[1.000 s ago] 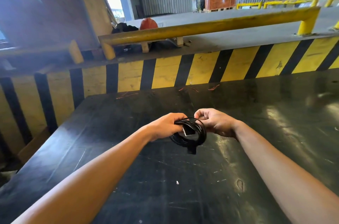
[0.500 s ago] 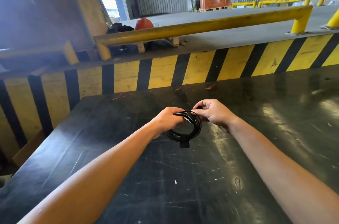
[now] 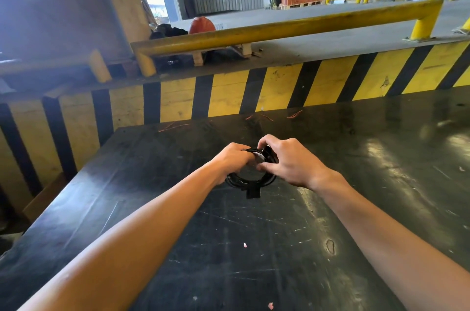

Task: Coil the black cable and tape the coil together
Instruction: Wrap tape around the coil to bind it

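The black cable [image 3: 239,181] is wound into a small round coil, held just above the black table [image 3: 254,247]. A black tape tab [image 3: 253,193] hangs from the coil's near side. My left hand [image 3: 232,159] grips the coil's left and far edge. My right hand [image 3: 290,161] pinches the coil's far right part between thumb and fingers, and something small, dark and shiny sits under those fingers. The coil's far half is hidden behind both hands.
A yellow and black striped wall [image 3: 254,92] stands along the table's far edge, with a yellow guard rail [image 3: 279,29] above it. Thin copper wire scraps [image 3: 264,116] lie at the table's far edge. An orange helmet [image 3: 202,25] rests behind the rail.
Both hands carried the coil farther from me over the table. My right hand shifted from the coil's top onto its far right side, fingers curling round it.
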A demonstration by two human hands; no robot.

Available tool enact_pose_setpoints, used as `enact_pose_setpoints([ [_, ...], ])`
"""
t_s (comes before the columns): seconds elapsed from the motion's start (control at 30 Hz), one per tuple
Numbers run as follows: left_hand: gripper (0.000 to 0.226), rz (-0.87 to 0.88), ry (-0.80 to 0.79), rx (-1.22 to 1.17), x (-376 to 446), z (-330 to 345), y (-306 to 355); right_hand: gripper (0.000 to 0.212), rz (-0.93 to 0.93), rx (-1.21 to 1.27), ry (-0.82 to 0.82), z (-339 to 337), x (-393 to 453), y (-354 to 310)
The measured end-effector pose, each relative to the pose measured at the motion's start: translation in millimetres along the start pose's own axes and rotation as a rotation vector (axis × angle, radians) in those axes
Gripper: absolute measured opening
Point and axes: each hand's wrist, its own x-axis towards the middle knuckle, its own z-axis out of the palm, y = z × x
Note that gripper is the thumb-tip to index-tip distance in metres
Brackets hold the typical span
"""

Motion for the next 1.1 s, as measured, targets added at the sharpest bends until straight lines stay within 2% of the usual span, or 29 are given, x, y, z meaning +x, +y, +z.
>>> enact_pose_setpoints([
  [0.1,0.020,-0.013,0.003,0.029,0,2,1,0.017,-0.040,-0.096,0.134,11,-1,3],
  [0.2,0.017,0.015,-0.009,0.029,0,2,-2,0.016,-0.014,-0.076,0.185,16,-2,5],
  [0.27,0.010,0.078,-0.034,0.032,-1,1,-4,0.015,0.019,-0.016,0.206,18,-2,7],
  [0.47,0.009,0.189,-0.054,0.066,-3,3,-8,0.009,0.182,0.329,0.248,19,1,12],
  [0.5,0.008,0.198,-0.046,0.080,-2,3,-9,0.013,0.212,0.364,0.233,20,1,13],
  [0.57,0.008,0.211,-0.029,0.101,0,4,-10,0.020,0.265,0.391,0.202,22,2,16],
  [0.7,0.007,0.190,-0.059,0.142,1,4,-14,0.014,0.319,0.432,0.281,31,2,25],
  [0.77,0.005,0.171,-0.078,0.099,0,5,-17,0.013,0.315,0.452,0.332,37,0,27],
  [0.83,0.016,0.133,-0.062,0.006,-1,5,-21,0.012,0.274,0.441,0.401,41,-3,28],
  [0.93,0.030,-0.050,-0.081,-0.221,-2,4,-34,0.008,0.286,0.458,0.497,50,-7,36],
  [1.03,0.030,-0.205,-0.172,-0.420,-2,10,-60,0.010,0.433,0.498,0.545,66,-9,50],
  [1.1,0.031,-0.263,-0.170,-0.500,0,20,-79,0.013,0.565,0.555,0.511,84,-11,59],
])
